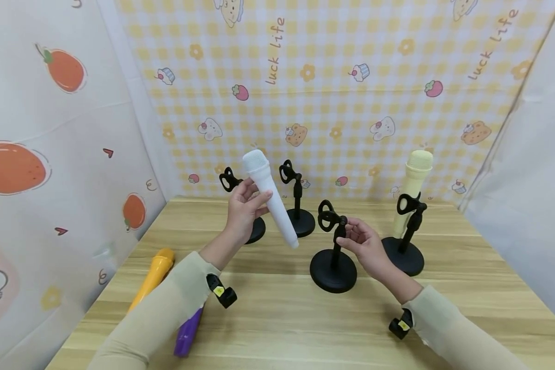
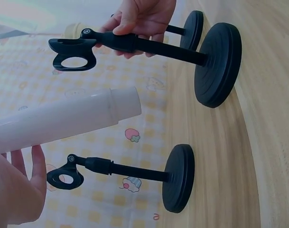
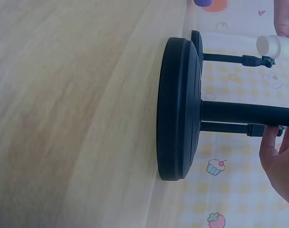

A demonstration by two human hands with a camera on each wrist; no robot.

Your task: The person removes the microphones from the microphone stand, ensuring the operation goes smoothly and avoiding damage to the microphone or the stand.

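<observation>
So far, by my judgement, little of this pairing of microphones with stands is finished. I have the white microphone [image 1: 275, 203] up in the left hand [image 1: 245, 208], its thumb and fingers closed round the body, the handle end clear of the tabletop [image 1: 282, 318]. With the right hand [image 1: 367, 249] I pinch the post of the front stand [image 1: 334, 272], whose base sits flat on the wood. Through the left wrist view I see that stand's clip [image 2: 70, 47] unfilled, the microphone near it but apart, so seating it looks like the step in hand. The back middle stand [image 1: 301, 222] and back left stand [image 1: 258, 230] show nothing in their rings. Over at the right stand [image 1: 403, 257], the pale yellow microphone [image 1: 418, 172] is upright, though I cannot tell whether it is clipped in. Left over, I reckon, are the orange microphone [image 1: 156, 272] and the purple microphone [image 1: 187, 336], both lying on the table, each partly hidden by the left sleeve [image 1: 166, 308].
</observation>
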